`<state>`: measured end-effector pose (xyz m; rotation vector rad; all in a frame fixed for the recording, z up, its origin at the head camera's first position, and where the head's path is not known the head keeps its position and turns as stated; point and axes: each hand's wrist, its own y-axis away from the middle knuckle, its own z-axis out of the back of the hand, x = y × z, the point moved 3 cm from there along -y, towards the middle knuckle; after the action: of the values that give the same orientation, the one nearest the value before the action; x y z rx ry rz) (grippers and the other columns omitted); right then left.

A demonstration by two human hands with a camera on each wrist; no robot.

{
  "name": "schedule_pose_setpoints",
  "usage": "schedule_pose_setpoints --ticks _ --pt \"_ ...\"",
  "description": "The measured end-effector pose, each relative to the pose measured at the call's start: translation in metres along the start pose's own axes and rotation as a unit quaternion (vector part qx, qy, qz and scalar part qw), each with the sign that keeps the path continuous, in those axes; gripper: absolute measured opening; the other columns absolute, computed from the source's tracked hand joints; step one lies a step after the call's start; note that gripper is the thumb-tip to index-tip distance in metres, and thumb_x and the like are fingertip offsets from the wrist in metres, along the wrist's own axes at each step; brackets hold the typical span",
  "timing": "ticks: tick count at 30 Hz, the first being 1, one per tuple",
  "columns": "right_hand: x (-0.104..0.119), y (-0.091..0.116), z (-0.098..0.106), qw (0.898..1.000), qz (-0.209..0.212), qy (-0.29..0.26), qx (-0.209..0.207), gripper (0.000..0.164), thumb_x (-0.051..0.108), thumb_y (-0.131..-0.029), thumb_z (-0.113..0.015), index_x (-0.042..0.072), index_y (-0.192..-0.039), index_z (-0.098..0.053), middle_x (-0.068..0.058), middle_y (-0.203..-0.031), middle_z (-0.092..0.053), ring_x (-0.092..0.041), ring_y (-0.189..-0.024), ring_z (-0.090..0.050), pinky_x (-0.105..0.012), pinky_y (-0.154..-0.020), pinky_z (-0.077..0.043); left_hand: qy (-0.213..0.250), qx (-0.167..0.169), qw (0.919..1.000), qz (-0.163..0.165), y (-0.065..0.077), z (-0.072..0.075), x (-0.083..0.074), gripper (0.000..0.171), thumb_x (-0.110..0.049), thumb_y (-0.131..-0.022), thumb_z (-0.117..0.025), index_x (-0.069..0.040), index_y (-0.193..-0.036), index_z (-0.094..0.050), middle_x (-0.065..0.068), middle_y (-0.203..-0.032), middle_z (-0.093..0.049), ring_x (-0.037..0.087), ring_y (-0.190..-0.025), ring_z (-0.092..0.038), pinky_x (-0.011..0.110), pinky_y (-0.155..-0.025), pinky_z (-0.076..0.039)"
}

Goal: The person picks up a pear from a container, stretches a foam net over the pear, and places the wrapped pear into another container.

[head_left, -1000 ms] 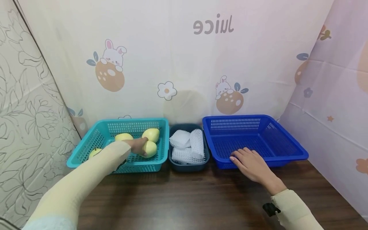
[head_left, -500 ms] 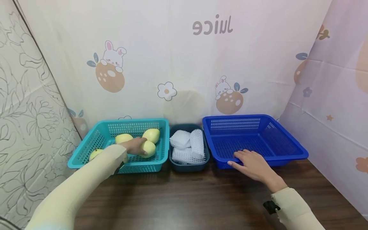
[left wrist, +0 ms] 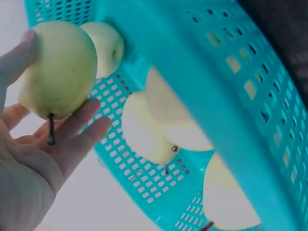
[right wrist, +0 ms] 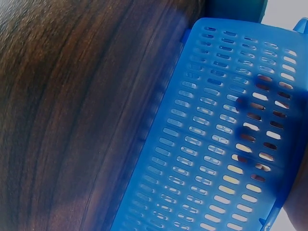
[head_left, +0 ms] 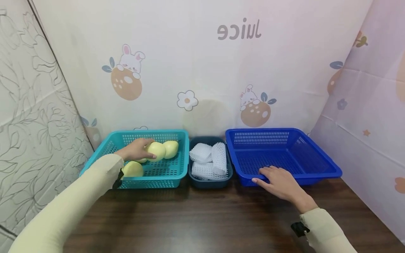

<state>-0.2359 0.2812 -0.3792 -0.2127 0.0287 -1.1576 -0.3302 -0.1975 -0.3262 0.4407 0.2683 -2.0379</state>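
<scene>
My left hand (head_left: 136,149) holds a pale yellow-green pear (head_left: 156,151) over the teal basket (head_left: 152,182), thumb on one side and fingers on the other. In the left wrist view, the dark stem of this held pear (left wrist: 60,70) points down toward the palm. Another pear (head_left: 171,149) lies just beyond it, and more pears sit toward the basket's left, one of them (head_left: 133,169) partly behind the sleeve. Over at the blue basket (head_left: 316,173), my right hand (head_left: 278,182) grips the front rim, fingers hooked inside; in the right wrist view they show dimly through the slots.
Between the two baskets stands a small dark tub (head_left: 211,183) with several white foam net sleeves (head_left: 200,153). The baskets are set against a printed curtain (head_left: 209,70) at the back. Dark wooden table (head_left: 202,218) lies in front.
My left hand has raised the pear and moved it back and slightly left, away from the basket's front. The right hand stays at the blue rim. The head view has shifted slightly.
</scene>
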Motion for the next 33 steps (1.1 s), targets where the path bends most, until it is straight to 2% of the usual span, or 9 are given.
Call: schedule_pose_setpoints --ticks 3,5,7,11,12,17,20,26,33 --pt "0.000 0.000 0.000 1.000 0.000 0.001 -0.001 0.064 0.057 -0.093 -0.048 0.001 -0.118 -0.064 -0.017 -0.112 -0.065 -0.038 -0.106 -0.057 -0.059 -0.089 -0.041 0.012 -0.019 0.9996 -0.018 0.004 0.008 -0.003 0.065 -0.028 -0.083 -0.075 0.003 -0.134 -0.049 0.021 -0.121 -0.058 0.033 -0.102 -0.053 0.043 -0.073 -0.046" --pt "0.000 0.001 -0.002 1.000 0.001 0.003 -0.006 0.063 0.057 -0.093 -0.048 0.001 -0.117 -0.065 -0.016 -0.111 -0.065 -0.038 -0.105 -0.058 -0.058 -0.088 -0.042 0.017 -0.028 0.9993 -0.017 0.006 0.012 -0.004 0.068 -0.029 -0.080 -0.077 0.000 -0.135 -0.051 0.021 -0.128 -0.054 0.033 -0.105 -0.053 0.042 -0.073 -0.046" --pt "0.000 0.001 -0.003 1.000 0.003 0.005 -0.010 0.063 0.057 -0.093 -0.049 0.001 -0.116 -0.065 -0.016 -0.111 -0.065 -0.037 -0.104 -0.058 -0.058 -0.088 -0.042 0.031 -0.034 0.9989 -0.009 0.009 0.016 -0.005 0.069 -0.029 -0.078 -0.079 -0.003 -0.136 -0.051 0.020 -0.133 -0.052 0.032 -0.102 -0.055 0.041 -0.072 -0.047" --pt "-0.001 0.001 -0.005 1.000 0.008 0.009 -0.018 0.061 0.057 -0.092 -0.049 0.002 -0.115 -0.066 -0.014 -0.108 -0.066 -0.036 -0.102 -0.059 -0.057 -0.086 -0.044 0.077 -0.039 0.9962 0.014 0.015 0.021 -0.007 0.073 -0.028 -0.075 -0.082 -0.009 -0.138 -0.051 0.016 -0.125 -0.057 0.024 -0.083 -0.059 0.037 -0.066 -0.049" --pt "-0.001 0.001 -0.006 1.000 0.010 0.009 -0.019 0.061 0.057 -0.092 -0.049 0.002 -0.114 -0.066 -0.014 -0.108 -0.066 -0.035 -0.101 -0.059 -0.057 -0.086 -0.044 0.092 -0.042 0.9948 0.015 0.017 0.022 -0.008 0.074 -0.028 -0.074 -0.083 -0.009 -0.138 -0.050 0.016 -0.124 -0.058 0.025 -0.084 -0.060 0.037 -0.066 -0.049" --pt "-0.002 0.000 -0.005 0.999 0.017 0.009 -0.030 0.058 0.056 -0.092 -0.050 0.004 -0.112 -0.067 -0.011 -0.104 -0.067 -0.032 -0.096 -0.060 -0.055 -0.083 -0.046 0.135 -0.068 0.9884 0.014 0.023 0.025 -0.013 0.085 -0.029 -0.069 -0.086 -0.015 -0.141 -0.044 0.015 -0.124 -0.059 0.035 -0.106 -0.057 0.046 -0.077 -0.049" --pt "-0.002 -0.001 -0.004 0.999 0.015 0.010 -0.031 0.058 0.056 -0.092 -0.050 0.004 -0.112 -0.067 -0.011 -0.104 -0.067 -0.032 -0.096 -0.060 -0.055 -0.083 -0.046 0.151 -0.086 0.9847 0.014 0.024 0.023 -0.016 0.088 -0.032 -0.066 -0.088 -0.017 -0.140 -0.042 0.015 -0.128 -0.056 0.036 -0.113 -0.052 0.050 -0.083 -0.047" --pt "-0.002 -0.001 -0.003 0.999 0.015 0.010 -0.029 0.057 0.056 -0.092 -0.050 0.004 -0.111 -0.067 -0.010 -0.104 -0.067 -0.032 -0.095 -0.060 -0.055 -0.082 -0.046 0.210 -0.089 0.9735 0.018 0.025 0.008 -0.019 0.075 -0.032 -0.068 -0.086 -0.013 -0.134 -0.054 0.012 -0.132 -0.050 0.033 -0.104 -0.056 0.041 -0.072 -0.050" --pt "0.000 0.000 -0.004 0.999 0.017 0.011 -0.037 0.055 0.055 -0.092 -0.053 0.005 -0.110 -0.068 -0.009 -0.102 -0.067 -0.030 -0.093 -0.060 -0.054 -0.081 -0.047 0.264 -0.095 0.9594 -0.028 0.024 -0.007 -0.032 0.069 -0.024 -0.073 -0.084 -0.014 -0.135 -0.054 0.010 -0.132 -0.045 0.031 -0.111 -0.046 0.042 -0.078 -0.046"
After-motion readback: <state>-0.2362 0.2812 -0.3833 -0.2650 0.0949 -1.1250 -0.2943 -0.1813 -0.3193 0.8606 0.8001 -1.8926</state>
